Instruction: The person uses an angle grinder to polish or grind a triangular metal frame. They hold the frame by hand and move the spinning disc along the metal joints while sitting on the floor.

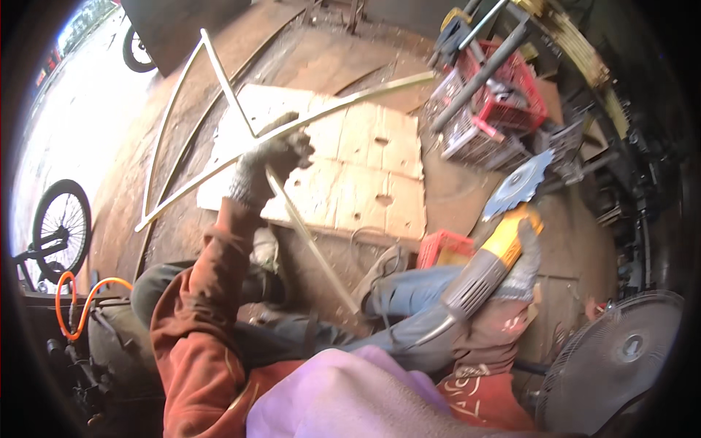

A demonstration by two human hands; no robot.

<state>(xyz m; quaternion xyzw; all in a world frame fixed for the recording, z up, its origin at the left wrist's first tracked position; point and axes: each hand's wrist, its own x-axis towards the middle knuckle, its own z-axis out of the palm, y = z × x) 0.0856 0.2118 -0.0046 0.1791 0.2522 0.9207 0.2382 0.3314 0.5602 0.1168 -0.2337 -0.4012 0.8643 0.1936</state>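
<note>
A frame of thin, pale metal bars (350,100) reaches across the middle, with bars meeting at sharp angles. My left hand (269,162), in a grey work glove, is closed round it where several bars come together. One bar runs from there down toward my legs. On my right, an angle grinder (478,279) with a yellow head and grey body is gripped in my gloved right hand (524,263). Its toothed disc (520,185) points up and away, apart from the frame. I cannot tell whether the disc is turning.
A flattened cardboard sheet (380,153) with holes lies under the frame. Red crates (537,106) with scrap stand at the far right, a smaller red crate (442,250) nearer. A round fan (621,358) is at lower right. At left are an orange hose (64,321) and a bicycle wheel (62,226).
</note>
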